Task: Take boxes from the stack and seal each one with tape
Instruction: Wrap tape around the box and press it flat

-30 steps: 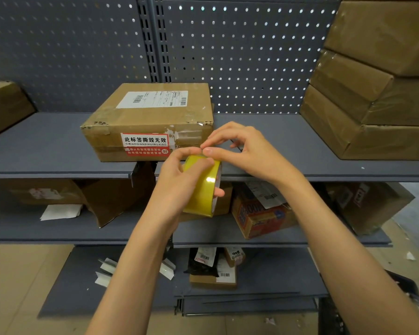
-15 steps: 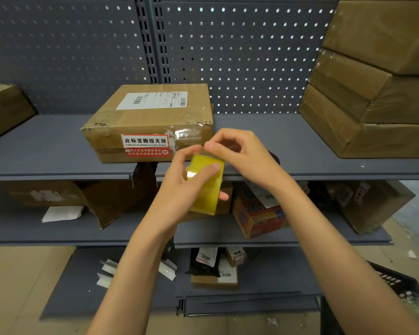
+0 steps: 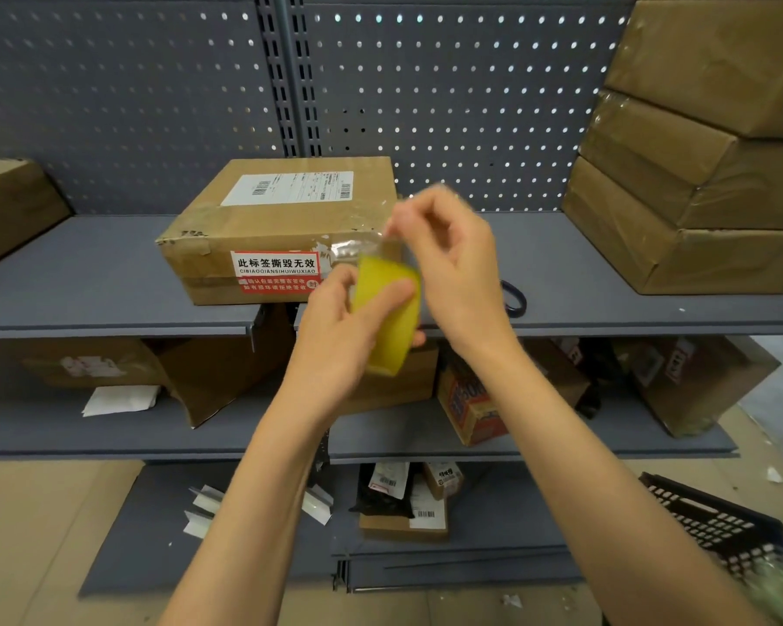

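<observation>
A cardboard box (image 3: 263,228) with a white shipping label and a red-and-white sticker sits on the upper grey shelf (image 3: 87,273). Just in front of its right corner my left hand (image 3: 335,336) grips a yellow roll of tape (image 3: 387,318). My right hand (image 3: 453,259) pinches the clear free end of the tape (image 3: 367,246) and holds it stretched up above the roll. A stack of three brown boxes (image 3: 706,183) stands at the right end of the same shelf.
Scissors with dark handles (image 3: 514,298) lie on the shelf behind my right wrist. Another box (image 3: 10,205) sits at the far left. Lower shelves hold opened boxes, parcels and paper scraps. A black plastic crate (image 3: 719,530) stands on the floor at lower right.
My right hand has lifted away from the roll, peeling a strip of clear tape upward. Both hands and the roll have risen closer to the box's front right corner.
</observation>
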The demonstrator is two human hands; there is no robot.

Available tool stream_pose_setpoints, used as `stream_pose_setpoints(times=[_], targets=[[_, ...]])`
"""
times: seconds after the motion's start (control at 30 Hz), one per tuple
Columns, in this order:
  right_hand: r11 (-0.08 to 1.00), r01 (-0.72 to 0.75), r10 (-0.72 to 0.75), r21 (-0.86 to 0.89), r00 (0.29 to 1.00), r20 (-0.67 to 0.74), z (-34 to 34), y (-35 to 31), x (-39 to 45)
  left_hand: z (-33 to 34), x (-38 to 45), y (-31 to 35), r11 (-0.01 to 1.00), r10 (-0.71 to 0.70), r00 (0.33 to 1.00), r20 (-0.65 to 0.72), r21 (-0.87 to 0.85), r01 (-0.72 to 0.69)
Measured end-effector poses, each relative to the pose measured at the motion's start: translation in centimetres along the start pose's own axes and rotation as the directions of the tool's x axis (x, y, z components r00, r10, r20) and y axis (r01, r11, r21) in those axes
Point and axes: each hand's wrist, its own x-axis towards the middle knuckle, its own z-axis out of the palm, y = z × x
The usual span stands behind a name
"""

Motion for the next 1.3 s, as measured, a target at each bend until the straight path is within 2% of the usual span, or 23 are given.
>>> stream_pose_setpoints(times=[0.07,0.1,0.23,0.33,0.47,0.57,0.67,0.73,0.83,0.9,1.03,1.3], targets=[[0.985,0.140,-0.138,-0.099,0.990,0.025,0.0,-1.0,1.0,0.0,-0.2,-0.3,1.000,-0.004,0.999,-0.038,0.007,0.005],[0.978,0.159,-0.153,-0.138,0.987,0.051,-0.1,-1.1,1.4,0.0,-0.4,-0.4,1.000,-0.008,1.000,-0.028,-0.005,0.008],[0.996,0.001,0.003,-0.086,0.999,0.054,-1.0,0.2,2.2,0.5,-1.6,-0.4,0.996,-0.026,0.997,0.067,-0.088,0.032],[0.995,-0.031,0.030,-0.091,1.000,-0.004,-1.7,0.5,2.9,0.9,-2.2,-0.4,0.993,-0.024,0.990,0.139,-0.113,0.040],[0.983,-0.051,0.055,-0.174,0.998,0.019,-2.1,1.1,3.1,0.7,-3.0,-0.3,0.993,0.002,0.992,0.122,-0.120,0.013],[0.982,0.033,-0.034,-0.186,0.999,0.003,-1.8,0.7,2.9,0.9,-3.0,-0.3,0.990,-0.047,0.996,0.073,-0.128,0.057],[0.976,0.166,-0.178,-0.139,0.981,-0.078,-0.9,-0.8,2.7,0.9,-2.2,-0.4,0.981,-0.172,0.984,0.049,-0.079,0.175],[0.967,0.192,-0.206,-0.169,0.976,-0.066,-0.4,-1.0,3.3,0.9,-2.2,-0.4,0.975,-0.204,0.978,0.038,-0.078,0.207],[0.980,0.052,-0.053,-0.193,0.999,0.003,-0.8,0.4,4.8,1.1,-2.6,-0.3,0.982,-0.170,0.985,0.011,-0.085,0.170],[0.981,-0.012,0.020,-0.192,0.999,0.039,-1.0,1.6,5.6,1.3,-2.8,0.3,0.978,-0.162,0.986,0.045,-0.127,0.167],[0.983,-0.058,0.058,-0.175,0.998,-0.006,-0.7,2.9,7.3,1.6,-2.8,1.7,0.969,-0.130,0.989,0.077,-0.202,0.143],[0.949,-0.139,0.170,-0.284,0.982,0.087,0.3,5.1,9.6,1.7,-1.7,2.6,0.977,-0.097,0.995,0.036,-0.189,0.102]])
